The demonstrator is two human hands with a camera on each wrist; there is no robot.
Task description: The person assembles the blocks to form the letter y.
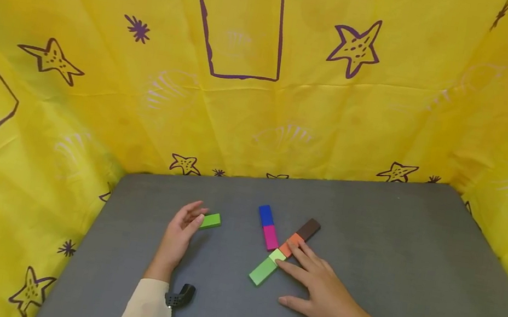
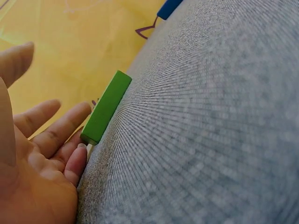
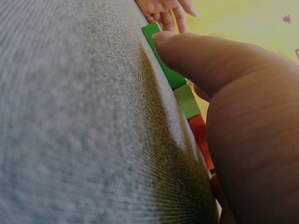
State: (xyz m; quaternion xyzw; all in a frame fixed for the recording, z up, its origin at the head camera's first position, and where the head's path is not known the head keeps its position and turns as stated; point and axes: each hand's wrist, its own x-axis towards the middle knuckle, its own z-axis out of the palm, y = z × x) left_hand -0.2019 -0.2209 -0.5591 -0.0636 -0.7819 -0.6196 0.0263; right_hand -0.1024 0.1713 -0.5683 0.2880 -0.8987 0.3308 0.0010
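A bright green block [image 1: 211, 221] lies on the left part of the table, beside the fingertips of my left hand [image 1: 177, 238]. In the left wrist view that hand's fingers are loosely extended, and the block [image 2: 107, 107] stands right at the lower fingers. My right hand [image 1: 327, 295] is spread, its index and middle fingertips resting on a slanting row of blocks. That row runs from a dark brown block [image 1: 309, 229] through an orange block [image 1: 290, 244] and a small light green block [image 1: 277, 256] to a longer green block [image 1: 262, 272].
A blue block [image 1: 266, 215] and a magenta block [image 1: 270, 237] lie end to end, the magenta end meeting the row near its middle. They all sit on a dark grey table [image 1: 394, 247]. Yellow printed cloth [image 1: 301, 110] hangs behind it and along both sides.
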